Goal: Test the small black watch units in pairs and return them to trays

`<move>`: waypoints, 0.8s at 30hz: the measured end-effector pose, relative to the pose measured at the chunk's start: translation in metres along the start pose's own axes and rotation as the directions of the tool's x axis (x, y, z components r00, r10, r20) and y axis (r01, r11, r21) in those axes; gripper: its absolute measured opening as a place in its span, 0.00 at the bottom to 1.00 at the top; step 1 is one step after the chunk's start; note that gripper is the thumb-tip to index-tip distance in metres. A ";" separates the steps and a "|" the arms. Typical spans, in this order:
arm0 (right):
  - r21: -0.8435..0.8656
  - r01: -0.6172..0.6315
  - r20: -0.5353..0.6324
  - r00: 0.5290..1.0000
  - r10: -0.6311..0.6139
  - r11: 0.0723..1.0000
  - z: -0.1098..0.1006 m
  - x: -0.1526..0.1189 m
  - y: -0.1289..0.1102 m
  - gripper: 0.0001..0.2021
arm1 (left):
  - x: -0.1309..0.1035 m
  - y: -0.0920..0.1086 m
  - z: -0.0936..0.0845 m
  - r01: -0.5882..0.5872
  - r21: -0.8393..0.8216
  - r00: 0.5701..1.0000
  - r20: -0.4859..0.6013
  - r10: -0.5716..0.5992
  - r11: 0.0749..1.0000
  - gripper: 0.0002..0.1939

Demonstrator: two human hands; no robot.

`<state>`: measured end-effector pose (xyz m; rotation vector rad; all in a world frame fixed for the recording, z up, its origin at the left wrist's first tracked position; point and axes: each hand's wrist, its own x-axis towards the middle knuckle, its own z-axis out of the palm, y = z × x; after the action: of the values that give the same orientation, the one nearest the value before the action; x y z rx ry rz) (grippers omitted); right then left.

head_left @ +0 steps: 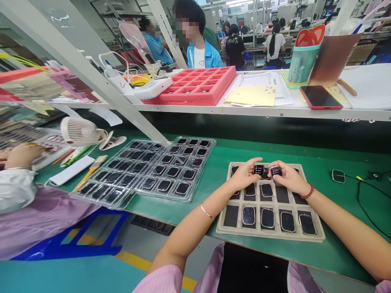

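Note:
Over the back row of a beige tray (pixel 275 235), my two hands are raised close together. Pinched in the fingers of my left hand (pixel 246 175) is a smartwatch (pixel 259 169) with a lit screen. My right hand (pixel 289 177) grips a second smartwatch (pixel 276 171), whose screen also shows something lit, too small to read. Between them a dark watch (pixel 266 190) lies in a slot. Several more watches with dark screens, such as this one (pixel 287 221), fill front-row slots; the front-left slot (pixel 231 215) shows only its dark base. My fingers partly hide the back row.
Clear plastic trays (pixel 200 173) of dark watch faces lie to the left, beside a brush (pixel 91 173) and a small fan (pixel 80 131). Another watch (pixel 338 176) and black cables (pixel 363 203) are at right. A shelf (pixel 244 110) crosses behind. A co-worker's hand (pixel 24 155) is far left.

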<state>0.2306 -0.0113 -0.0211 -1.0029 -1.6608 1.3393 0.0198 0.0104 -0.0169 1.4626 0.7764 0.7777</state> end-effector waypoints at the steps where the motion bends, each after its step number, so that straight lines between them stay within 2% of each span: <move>1: 0.021 -0.026 -0.002 1.000 0.026 0.999 -0.001 0.000 0.000 0.10 | 0.000 0.001 0.000 0.018 -0.012 1.000 0.001 -0.018 1.000 0.28; 2: 0.051 -0.052 -0.002 0.999 0.052 0.997 -0.001 -0.001 0.001 0.08 | 0.000 0.002 -0.001 0.043 -0.021 0.999 -0.002 -0.043 0.999 0.24; 4: 0.129 -0.082 -0.001 0.997 0.083 0.988 -0.003 -0.001 0.000 0.11 | 0.000 0.003 -0.002 0.085 -0.024 0.996 -0.029 -0.086 0.996 0.20; 6: 0.177 -0.083 -0.003 0.996 0.085 0.981 -0.004 -0.001 0.000 0.15 | 0.000 0.005 -0.002 0.098 -0.025 0.993 -0.063 -0.100 0.995 0.23; 8: 0.180 -0.083 -0.016 0.996 0.087 0.980 -0.004 0.000 -0.001 0.12 | 0.000 0.006 -0.002 0.090 -0.048 0.992 -0.079 -0.094 0.995 0.26; 10: 0.170 -0.092 -0.019 0.995 0.097 0.981 -0.003 0.000 -0.001 0.16 | 0.000 0.007 -0.001 0.069 -0.085 0.994 -0.077 -0.076 0.994 0.37; 11: 0.166 -0.094 -0.016 0.995 0.098 0.982 -0.002 0.001 -0.001 0.19 | 0.000 0.006 -0.001 0.060 -0.092 0.995 -0.069 -0.067 0.994 0.40; 12: 0.164 -0.097 -0.005 0.995 0.099 0.982 -0.002 0.001 0.000 0.20 | 0.000 0.005 -0.001 0.056 -0.087 0.996 -0.058 -0.061 0.995 0.38; 15: 0.176 -0.110 0.029 0.994 0.107 0.978 -0.004 0.001 0.003 0.13 | 0.001 0.002 -0.002 0.074 -0.028 0.996 -0.043 -0.076 0.997 0.22; 19: 0.210 -0.101 0.017 0.995 0.100 0.972 -0.007 0.000 0.004 0.18 | 0.002 0.002 -0.003 0.068 -0.035 0.995 -0.073 -0.071 0.997 0.21; 21: 0.176 -0.087 0.003 0.996 0.087 0.981 -0.006 0.001 0.003 0.16 | 0.002 0.003 -0.002 0.053 -0.049 0.995 -0.080 -0.057 0.997 0.20; 24: 0.131 -0.055 -0.008 0.998 0.057 0.990 -0.003 0.000 0.000 0.20 | 0.001 0.005 0.000 0.027 -0.052 0.996 -0.079 -0.031 0.998 0.22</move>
<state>0.2331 -0.0099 -0.0211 -0.9846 -1.5246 1.4569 0.0207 0.0112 -0.0122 1.3790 0.8304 0.8323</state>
